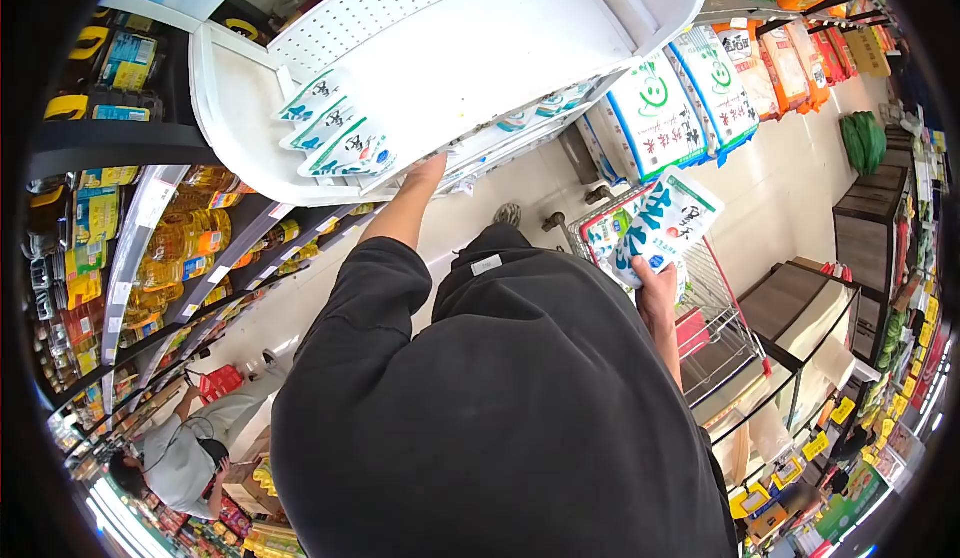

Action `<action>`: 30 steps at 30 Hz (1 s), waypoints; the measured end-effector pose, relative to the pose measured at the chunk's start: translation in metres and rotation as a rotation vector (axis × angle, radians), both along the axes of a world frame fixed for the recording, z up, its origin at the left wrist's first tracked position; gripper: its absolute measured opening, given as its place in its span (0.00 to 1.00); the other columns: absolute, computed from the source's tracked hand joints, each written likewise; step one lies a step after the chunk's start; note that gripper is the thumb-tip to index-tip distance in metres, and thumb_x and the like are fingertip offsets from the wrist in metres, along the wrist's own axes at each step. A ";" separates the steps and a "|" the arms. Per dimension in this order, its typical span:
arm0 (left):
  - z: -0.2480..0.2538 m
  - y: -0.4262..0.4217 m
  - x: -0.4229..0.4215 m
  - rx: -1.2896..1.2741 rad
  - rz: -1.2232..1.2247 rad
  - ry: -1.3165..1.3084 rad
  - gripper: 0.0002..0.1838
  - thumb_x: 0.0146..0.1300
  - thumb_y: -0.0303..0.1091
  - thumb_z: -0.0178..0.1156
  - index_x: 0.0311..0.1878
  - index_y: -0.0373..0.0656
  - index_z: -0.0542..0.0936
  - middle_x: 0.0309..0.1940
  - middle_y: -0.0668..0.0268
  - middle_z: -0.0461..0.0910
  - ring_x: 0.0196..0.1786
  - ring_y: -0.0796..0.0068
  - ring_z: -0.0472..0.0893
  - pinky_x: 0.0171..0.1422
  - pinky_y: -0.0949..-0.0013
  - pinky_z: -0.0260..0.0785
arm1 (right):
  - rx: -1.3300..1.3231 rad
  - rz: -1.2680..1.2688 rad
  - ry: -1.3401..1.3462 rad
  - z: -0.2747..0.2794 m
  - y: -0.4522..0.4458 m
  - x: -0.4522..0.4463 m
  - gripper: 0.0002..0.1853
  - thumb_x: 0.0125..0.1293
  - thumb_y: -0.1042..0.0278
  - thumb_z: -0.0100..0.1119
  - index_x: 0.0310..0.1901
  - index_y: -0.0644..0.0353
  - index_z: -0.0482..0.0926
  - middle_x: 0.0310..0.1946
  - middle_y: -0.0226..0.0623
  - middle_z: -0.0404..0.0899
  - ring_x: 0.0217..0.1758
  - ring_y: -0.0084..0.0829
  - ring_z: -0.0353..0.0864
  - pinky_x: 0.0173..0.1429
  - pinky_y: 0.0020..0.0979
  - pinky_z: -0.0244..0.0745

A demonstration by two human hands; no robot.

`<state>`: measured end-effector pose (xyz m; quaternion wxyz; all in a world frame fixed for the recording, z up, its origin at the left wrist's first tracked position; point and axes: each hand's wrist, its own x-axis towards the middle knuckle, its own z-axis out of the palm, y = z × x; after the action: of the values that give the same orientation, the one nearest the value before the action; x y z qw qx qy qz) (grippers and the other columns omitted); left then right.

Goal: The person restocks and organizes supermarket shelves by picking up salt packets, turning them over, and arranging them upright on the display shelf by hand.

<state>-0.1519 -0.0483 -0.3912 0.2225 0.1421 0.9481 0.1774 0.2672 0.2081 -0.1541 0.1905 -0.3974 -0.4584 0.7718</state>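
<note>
My right hand [655, 286] grips the lower edge of a white plastic pouch [672, 220] with large blue lettering, held above the shopping cart. At the front edge of the white shelf [440, 78] is my left hand [428, 170]; its fingers are mostly hidden there. Left of that hand, a few matching white pouches [350, 150] lie overlapped in a row on the top shelf. More white pouches [550, 108] show on the tier below, partly covered by the shelf edge.
The wire shopping cart [725, 323] stands at my right side. Large rice sacks [655, 113] are stacked beyond it. Oil bottles [185, 248] line the shelving on the left. Another person [180, 458] is behind at lower left. Dark wooden display stands [800, 303] stand on the right.
</note>
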 end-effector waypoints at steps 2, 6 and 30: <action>-0.005 -0.004 0.005 -0.007 -0.029 -0.009 0.33 0.83 0.56 0.42 0.78 0.45 0.72 0.82 0.54 0.68 0.83 0.47 0.66 0.87 0.37 0.51 | 0.015 0.003 0.003 -0.002 -0.002 -0.002 0.31 0.64 0.76 0.79 0.67 0.70 0.77 0.58 0.43 0.88 0.57 0.36 0.90 0.65 0.39 0.84; -0.006 0.003 0.008 -0.005 -0.098 -0.009 0.32 0.82 0.56 0.42 0.76 0.45 0.75 0.80 0.53 0.72 0.81 0.45 0.70 0.86 0.33 0.53 | 0.019 0.026 -0.034 -0.002 -0.003 -0.008 0.28 0.67 0.71 0.78 0.66 0.69 0.79 0.55 0.42 0.89 0.55 0.35 0.90 0.62 0.38 0.86; 0.205 -0.028 0.240 0.211 -0.608 0.653 0.11 0.60 0.24 0.66 0.46 0.48 0.85 0.38 0.64 0.85 0.40 0.58 0.87 0.43 0.55 0.77 | -0.117 0.228 0.296 0.058 0.030 0.033 0.35 0.65 0.73 0.80 0.70 0.72 0.73 0.63 0.44 0.85 0.65 0.34 0.85 0.73 0.39 0.79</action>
<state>0.0877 -0.0763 -0.1857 -0.0619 0.4841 0.8606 0.1456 0.3004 0.2376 -0.0963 0.1438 -0.2356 -0.4219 0.8636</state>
